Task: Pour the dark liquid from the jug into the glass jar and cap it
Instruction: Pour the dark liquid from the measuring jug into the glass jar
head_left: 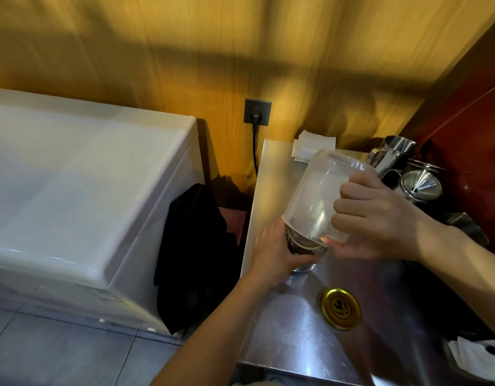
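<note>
Tipping nearly upside down over the steel counter (296, 330), the clear jug (318, 196) is gripped by the right hand (377, 218) to drain its last liquid; the left hand (277, 252) wraps the glass jar (303, 247) steady beneath the spout, while the gold lid (340, 308) waits nearby for capping.

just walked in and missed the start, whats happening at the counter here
A person is pouring from a clear plastic jug into a glass jar on a steel counter. The right hand holds the jug tipped almost upside down, its rim over the jar's mouth, and the jug looks nearly empty. The left hand grips the jar to steady it; dark liquid shows inside. The gold lid lies on the counter nearer the person, so the jar is not yet capped.
</note>
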